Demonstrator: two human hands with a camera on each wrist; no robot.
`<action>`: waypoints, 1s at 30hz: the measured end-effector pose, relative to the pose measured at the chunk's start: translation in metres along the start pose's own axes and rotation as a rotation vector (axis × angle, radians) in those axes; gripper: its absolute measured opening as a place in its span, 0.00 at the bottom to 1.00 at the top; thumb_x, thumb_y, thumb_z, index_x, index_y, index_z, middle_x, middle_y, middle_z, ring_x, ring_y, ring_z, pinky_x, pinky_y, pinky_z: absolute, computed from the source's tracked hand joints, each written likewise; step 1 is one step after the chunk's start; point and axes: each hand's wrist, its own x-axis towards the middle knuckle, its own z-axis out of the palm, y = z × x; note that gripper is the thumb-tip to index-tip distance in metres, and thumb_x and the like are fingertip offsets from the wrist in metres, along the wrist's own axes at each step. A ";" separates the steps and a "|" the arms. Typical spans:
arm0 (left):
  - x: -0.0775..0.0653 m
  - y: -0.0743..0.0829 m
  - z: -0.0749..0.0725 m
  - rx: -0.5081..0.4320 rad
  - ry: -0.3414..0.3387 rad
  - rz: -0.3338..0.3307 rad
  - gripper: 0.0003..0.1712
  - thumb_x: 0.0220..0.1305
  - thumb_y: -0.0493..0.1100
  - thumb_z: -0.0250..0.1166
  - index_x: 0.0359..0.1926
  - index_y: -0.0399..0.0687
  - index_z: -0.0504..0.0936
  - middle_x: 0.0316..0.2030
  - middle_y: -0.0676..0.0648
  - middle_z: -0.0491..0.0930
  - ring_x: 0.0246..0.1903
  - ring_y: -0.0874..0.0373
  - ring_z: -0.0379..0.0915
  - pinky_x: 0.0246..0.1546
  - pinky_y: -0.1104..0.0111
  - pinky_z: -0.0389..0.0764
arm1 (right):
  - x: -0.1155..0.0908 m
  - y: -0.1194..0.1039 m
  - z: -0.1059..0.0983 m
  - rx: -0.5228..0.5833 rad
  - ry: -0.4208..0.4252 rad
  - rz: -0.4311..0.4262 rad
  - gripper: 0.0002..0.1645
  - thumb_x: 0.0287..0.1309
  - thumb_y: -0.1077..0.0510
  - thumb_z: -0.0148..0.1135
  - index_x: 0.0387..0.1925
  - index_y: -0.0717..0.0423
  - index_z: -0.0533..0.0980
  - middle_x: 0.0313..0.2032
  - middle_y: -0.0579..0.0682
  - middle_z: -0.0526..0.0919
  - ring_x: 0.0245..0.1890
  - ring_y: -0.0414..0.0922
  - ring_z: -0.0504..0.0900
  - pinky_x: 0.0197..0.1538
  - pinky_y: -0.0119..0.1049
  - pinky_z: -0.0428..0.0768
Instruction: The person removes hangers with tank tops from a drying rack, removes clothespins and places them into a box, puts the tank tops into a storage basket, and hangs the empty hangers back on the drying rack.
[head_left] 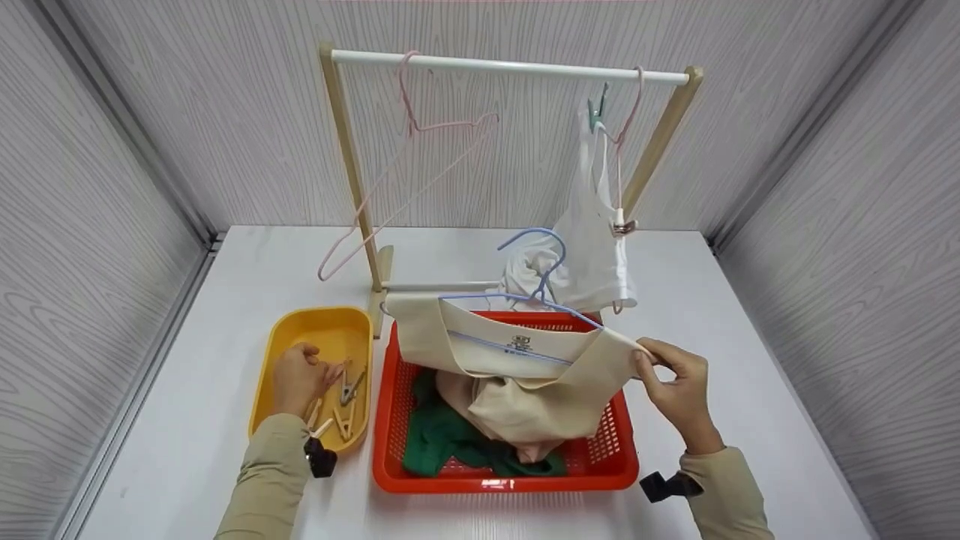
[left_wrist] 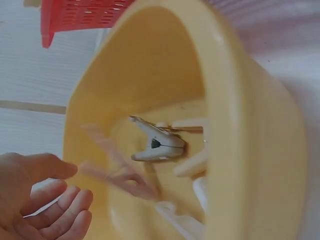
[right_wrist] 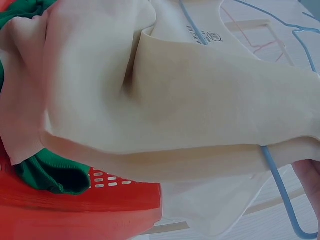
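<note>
The left hand (head_left: 295, 379) reaches into the yellow plastic tray (head_left: 322, 321) toward the left edge of the white tabletop (head_left: 172, 315); its fingers curl loosely, a gap shows between them and the thumb, and nothing is seen inside that grip. The pale pink V-shaped clothespin (left_wrist: 132, 186), blurred in the left wrist view, is the thing nearest it, lying in the tray just off the thumb tip on the side toward the red basket. Its long axis slants, the splayed ends turned toward the thumb and the joined end away; whether thumb and clothespin touch, I cannot tell. The grey sprung clip (left_wrist: 172, 147) lies just beyond it. The right hand (head_left: 679, 375), well apart toward the right edge, pinches one shoulder of the cream cloth top (head_left: 529, 405), which sits on the blue wire hanger (head_left: 564, 251) and sags into the red perforated basket (head_left: 502, 484) at the near edge, over the dark green cloth (head_left: 450, 442). The left hand is much the nearer to the clothespin.
</note>
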 end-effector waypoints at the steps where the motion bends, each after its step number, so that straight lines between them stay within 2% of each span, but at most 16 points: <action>1: 0.000 -0.001 0.000 0.004 0.003 -0.008 0.17 0.60 0.32 0.60 0.48 0.25 0.78 0.41 0.26 0.80 0.40 0.35 0.78 0.45 0.49 0.80 | 0.000 0.001 0.000 0.005 0.002 0.000 0.13 0.38 0.85 0.59 0.30 0.76 0.80 0.34 0.33 0.84 0.33 0.19 0.80 0.37 0.13 0.79; 9: -0.001 -0.006 0.003 0.016 -0.046 -0.061 0.16 0.61 0.34 0.62 0.47 0.25 0.78 0.40 0.28 0.81 0.35 0.40 0.81 0.33 0.59 0.83 | -0.001 0.002 0.000 0.006 0.006 0.003 0.13 0.38 0.85 0.59 0.30 0.76 0.80 0.35 0.31 0.83 0.33 0.19 0.80 0.36 0.13 0.78; 14: -0.002 -0.004 0.003 0.015 -0.055 -0.062 0.16 0.62 0.34 0.60 0.47 0.26 0.78 0.40 0.29 0.81 0.35 0.42 0.80 0.35 0.60 0.83 | -0.001 0.002 0.000 0.004 0.011 -0.002 0.13 0.38 0.85 0.59 0.30 0.76 0.80 0.35 0.31 0.84 0.33 0.19 0.80 0.37 0.13 0.78; 18: -0.003 0.003 0.003 0.002 -0.043 -0.016 0.16 0.62 0.34 0.58 0.48 0.26 0.78 0.40 0.29 0.81 0.38 0.41 0.79 0.41 0.56 0.83 | -0.001 0.002 0.000 0.006 0.009 0.001 0.13 0.38 0.85 0.59 0.30 0.76 0.80 0.36 0.31 0.83 0.33 0.19 0.80 0.37 0.13 0.79; 23: -0.007 0.019 0.003 -0.037 -0.021 0.064 0.16 0.62 0.34 0.56 0.48 0.26 0.79 0.41 0.29 0.82 0.40 0.40 0.79 0.46 0.51 0.81 | -0.001 0.002 -0.001 0.004 0.009 -0.001 0.14 0.38 0.85 0.59 0.30 0.76 0.80 0.36 0.30 0.83 0.34 0.19 0.80 0.37 0.13 0.79; 30: -0.013 0.043 0.004 -0.076 0.045 0.184 0.13 0.61 0.32 0.58 0.45 0.27 0.80 0.39 0.30 0.83 0.39 0.40 0.81 0.46 0.51 0.82 | -0.001 0.002 0.000 0.025 0.005 0.003 0.13 0.39 0.85 0.58 0.30 0.76 0.79 0.36 0.31 0.84 0.33 0.19 0.81 0.37 0.13 0.79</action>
